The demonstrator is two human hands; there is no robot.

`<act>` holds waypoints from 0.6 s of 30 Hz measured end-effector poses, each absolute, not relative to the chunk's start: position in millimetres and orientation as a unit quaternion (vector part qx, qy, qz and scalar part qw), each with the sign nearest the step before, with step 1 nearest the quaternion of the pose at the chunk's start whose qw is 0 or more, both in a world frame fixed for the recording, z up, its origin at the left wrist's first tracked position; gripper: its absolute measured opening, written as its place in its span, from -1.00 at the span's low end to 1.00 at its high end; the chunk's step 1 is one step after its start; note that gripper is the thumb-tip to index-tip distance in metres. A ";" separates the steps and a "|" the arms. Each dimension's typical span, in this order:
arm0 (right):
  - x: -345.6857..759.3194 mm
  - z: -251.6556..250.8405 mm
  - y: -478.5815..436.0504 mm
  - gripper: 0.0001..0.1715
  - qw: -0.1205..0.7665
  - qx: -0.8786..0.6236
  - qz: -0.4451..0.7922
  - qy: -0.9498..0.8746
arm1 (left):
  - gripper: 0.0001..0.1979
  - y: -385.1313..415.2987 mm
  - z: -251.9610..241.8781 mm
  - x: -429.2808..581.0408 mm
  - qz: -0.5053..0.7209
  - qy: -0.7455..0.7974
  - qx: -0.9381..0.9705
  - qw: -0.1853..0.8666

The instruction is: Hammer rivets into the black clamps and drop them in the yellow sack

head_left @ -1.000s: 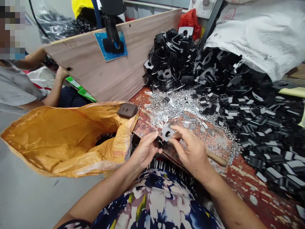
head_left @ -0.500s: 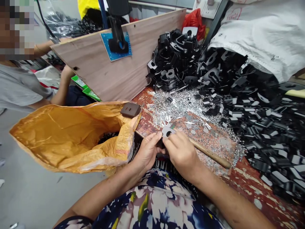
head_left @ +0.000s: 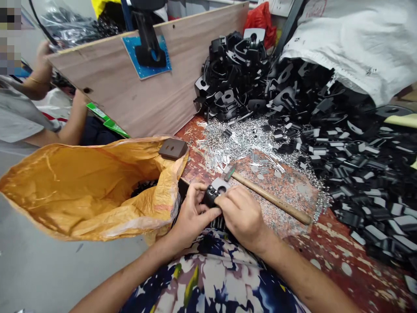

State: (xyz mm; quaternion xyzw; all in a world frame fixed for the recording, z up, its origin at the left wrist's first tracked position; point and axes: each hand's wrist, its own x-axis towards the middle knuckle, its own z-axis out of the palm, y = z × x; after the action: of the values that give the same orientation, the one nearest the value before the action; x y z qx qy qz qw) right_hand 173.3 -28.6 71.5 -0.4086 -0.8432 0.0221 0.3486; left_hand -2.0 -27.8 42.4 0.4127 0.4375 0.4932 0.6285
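Close in front of my body, both hands hold one small black plastic clip part [head_left: 211, 194] with a flat, pale-looking tab that has a round hole. My left hand [head_left: 195, 213] grips it from the left, thumb below and fingers curled behind. The fingers of my right hand [head_left: 243, 213] pinch at its right side; whether a pin is between them is too small to tell. Just beyond lies a hammer [head_left: 272, 198], wooden handle toward the right and metal head by the pin pile. Loose metal pins [head_left: 241, 139] are heaped on the worn red table [head_left: 329, 243].
An orange woven sack [head_left: 97, 187] gapes at left, a brown block [head_left: 173, 149] on its rim. Black plastic parts [head_left: 352, 152] are piled at right and behind, under a white sack [head_left: 358, 43]. A wooden board [head_left: 130, 95] stands between me and another person [head_left: 32, 113].
The clip part has been turned, so its black hinge side now faces up. My right hand has shifted slightly lower on it, and the hammer's head is now uncovered. The view has swung slightly.
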 end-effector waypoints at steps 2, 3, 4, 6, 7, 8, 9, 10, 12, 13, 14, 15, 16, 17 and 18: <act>186.1 67.6 -30.6 -0.79 0.312 -0.420 0.056 -0.850 | -0.59 -31.4 43.2 -18.0 0.451 0.503 0.521 0.522; 198.4 65.4 -30.3 -0.81 0.287 -0.446 0.057 -0.846 | -0.63 -31.2 43.9 -26.6 0.422 0.525 0.554 0.490; 213.9 62.9 -29.4 -0.81 0.256 -0.484 0.041 -0.836 | -0.66 -29.8 44.1 -34.6 0.396 0.538 0.571 0.477; 249.5 55.7 -27.2 -0.74 0.181 -0.572 -0.032 -0.799 | -0.68 -25.0 41.7 -45.1 0.362 0.545 0.580 0.485; 266.4 51.2 -26.9 -0.72 0.140 -0.596 -0.058 -0.788 | -0.68 -22.3 38.5 -46.2 0.354 0.543 0.575 0.499; 280.8 46.5 -27.5 -0.71 0.104 -0.608 -0.071 -0.784 | -0.67 -19.7 34.3 -44.3 0.353 0.540 0.567 0.512; 291.6 41.8 -29.4 -0.72 0.075 -0.614 -0.069 -0.783 | -0.67 -17.2 29.2 -39.8 0.355 0.537 0.556 0.526; 298.6 37.9 -32.7 -0.74 0.054 -0.618 -0.053 -0.782 | -0.68 -14.9 23.7 -33.4 0.359 0.534 0.546 0.536; 302.6 34.5 -42.7 -0.76 0.033 -0.631 0.001 -0.775 | -0.69 -10.9 13.6 -18.7 0.365 0.535 0.538 0.540; 301.0 35.7 -48.7 -0.75 0.036 -0.637 0.027 -0.770 | -0.70 -9.1 9.6 -12.2 0.365 0.536 0.546 0.531; 298.2 39.0 -54.9 -0.71 0.047 -0.636 0.047 -0.769 | -0.68 -7.6 6.6 -7.1 0.365 0.536 0.557 0.519; 294.8 44.1 -60.9 -0.66 0.069 -0.627 0.057 -0.774 | -0.66 -6.2 4.6 -3.6 0.363 0.536 0.571 0.505; 291.3 50.4 -66.3 -0.58 0.099 -0.611 0.056 -0.783 | -0.63 -5.0 3.5 -1.6 0.361 0.535 0.583 0.493; 287.8 57.1 -70.9 -0.49 0.136 -0.591 0.049 -0.794 | -0.61 -4.1 3.0 -0.9 0.362 0.535 0.591 0.483; 284.3 63.1 -74.6 -0.40 0.174 -0.572 0.038 -0.801 | -0.61 -3.4 2.7 -0.9 0.363 0.536 0.596 0.476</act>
State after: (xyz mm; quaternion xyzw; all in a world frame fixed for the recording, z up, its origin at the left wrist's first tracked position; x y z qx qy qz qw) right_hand 284.3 -74.6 63.1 -0.5718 -0.8009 0.0376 0.1739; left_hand -0.9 -3.4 2.7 0.5955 0.5356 0.3628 0.4763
